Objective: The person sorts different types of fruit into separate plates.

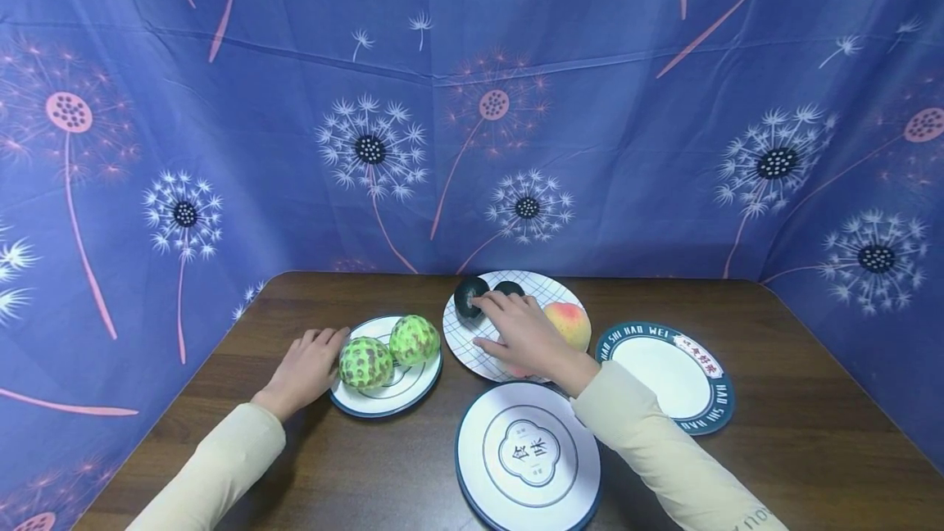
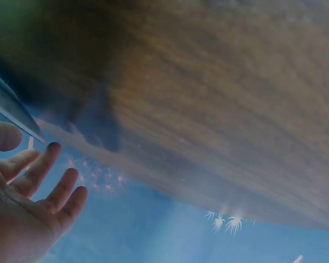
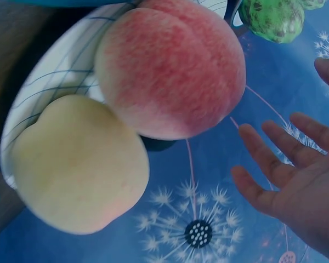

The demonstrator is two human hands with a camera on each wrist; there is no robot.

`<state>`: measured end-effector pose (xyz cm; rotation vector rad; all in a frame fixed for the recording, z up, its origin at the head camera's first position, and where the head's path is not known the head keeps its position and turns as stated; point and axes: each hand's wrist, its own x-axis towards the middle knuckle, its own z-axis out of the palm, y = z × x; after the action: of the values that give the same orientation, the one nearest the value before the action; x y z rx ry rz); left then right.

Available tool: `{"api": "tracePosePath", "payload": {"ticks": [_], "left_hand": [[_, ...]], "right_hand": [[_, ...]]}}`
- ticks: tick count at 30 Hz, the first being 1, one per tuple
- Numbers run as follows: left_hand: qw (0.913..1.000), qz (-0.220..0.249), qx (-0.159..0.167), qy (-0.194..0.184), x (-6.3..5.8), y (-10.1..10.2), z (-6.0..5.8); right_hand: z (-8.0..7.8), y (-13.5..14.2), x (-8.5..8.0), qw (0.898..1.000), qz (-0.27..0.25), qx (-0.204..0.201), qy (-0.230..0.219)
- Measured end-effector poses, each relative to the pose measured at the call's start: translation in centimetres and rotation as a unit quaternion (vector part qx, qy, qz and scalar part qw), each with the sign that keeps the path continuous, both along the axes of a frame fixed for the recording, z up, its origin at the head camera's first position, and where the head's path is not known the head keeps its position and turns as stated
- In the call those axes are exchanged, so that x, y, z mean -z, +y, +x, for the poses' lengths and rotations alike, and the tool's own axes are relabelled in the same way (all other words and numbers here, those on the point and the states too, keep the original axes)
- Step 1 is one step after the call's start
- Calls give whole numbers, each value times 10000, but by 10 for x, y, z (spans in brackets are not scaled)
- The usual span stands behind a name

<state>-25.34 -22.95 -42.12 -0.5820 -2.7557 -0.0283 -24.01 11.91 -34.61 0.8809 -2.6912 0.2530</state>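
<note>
My left hand [image 1: 307, 365] is at the left rim of a small white plate [image 1: 383, 410] with a dark edge, fingers loosely extended and nothing held. Two bumpy green custard apples [image 1: 365, 362] sit on that plate. Over a checked plate [image 1: 465, 344] hovers my right hand [image 1: 527, 332], its fingers relaxed and apart, fingertips close to a dark round fruit [image 1: 470, 298]; contact cannot be told. A second dark fruit [image 1: 509, 288] is partly hidden behind the hand. In the right wrist view, a pink peach [image 3: 172, 71] and a yellowish peach [image 3: 82, 164] lie below the palm.
A white plate [image 1: 528, 490] with printed characters stands at the front middle. Right of the checked plate lies an oval plate [image 1: 719, 408] with a teal rim. The brown wooden table [image 1: 796, 400] ends at a blue dandelion-patterned cloth [image 1: 627, 146].
</note>
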Motion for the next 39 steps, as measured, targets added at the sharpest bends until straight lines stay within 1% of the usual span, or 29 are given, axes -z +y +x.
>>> {"api": "tracePosePath", "payload": {"ticks": [5, 9, 12, 18, 22, 27, 33, 39], "left_hand": [[9999, 61, -17, 148, -6, 1, -1], [9994, 125, 25, 336, -12, 1, -3], [9987, 209, 9, 460, -18, 1, -4], [9983, 328, -170, 444, -29, 1, -9], [9987, 336, -160, 361, -36, 4, -9], [9986, 441, -111, 264, -45, 11, -9], [9979, 608, 7, 230, -55, 25, -10], [9978, 592, 196, 220, -63, 40, -8]], "right_hand": [[8, 16, 1, 9994, -169, 84, 274], [16, 29, 4, 9983, -398, 134, 397], [23, 39, 5, 9977, -439, 176, 482], [38, 55, 7, 9972, -377, 353, 544], [48, 64, 10, 9973, -329, 529, 390], [58, 74, 17, 9969, -277, 711, 180], [69, 81, 29, 9974, -203, 687, 47], [76, 84, 39, 9976, -127, 657, -152]]}}
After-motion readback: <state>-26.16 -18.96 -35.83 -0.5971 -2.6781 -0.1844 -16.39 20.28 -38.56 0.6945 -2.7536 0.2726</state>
